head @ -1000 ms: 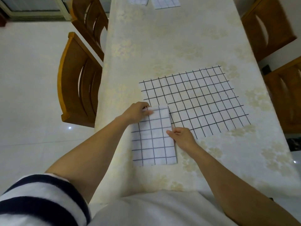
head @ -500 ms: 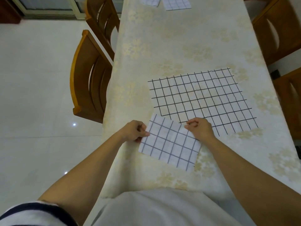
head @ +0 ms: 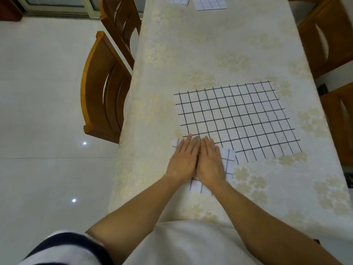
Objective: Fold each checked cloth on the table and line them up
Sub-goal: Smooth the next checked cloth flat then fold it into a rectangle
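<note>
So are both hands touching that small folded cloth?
Touching. The head view shows the left hand and right hand lying flat, side by side, on the folded cloth, covering most of it.

Left sleeve (head: pixel 65 245), lower left of frame, was white with a dark navy band. Top (head: pixel 191 245) at bottom centre was plain off-white. Left hand (head: pixel 184 159) and right hand (head: pixel 210 161) were bare.

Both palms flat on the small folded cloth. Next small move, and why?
Probably sweep the left hand and right hand outward to press the small folded cloth flat. Both hands lie open, side by side over its middle, while its left and right edges show uncovered beside them.
</note>
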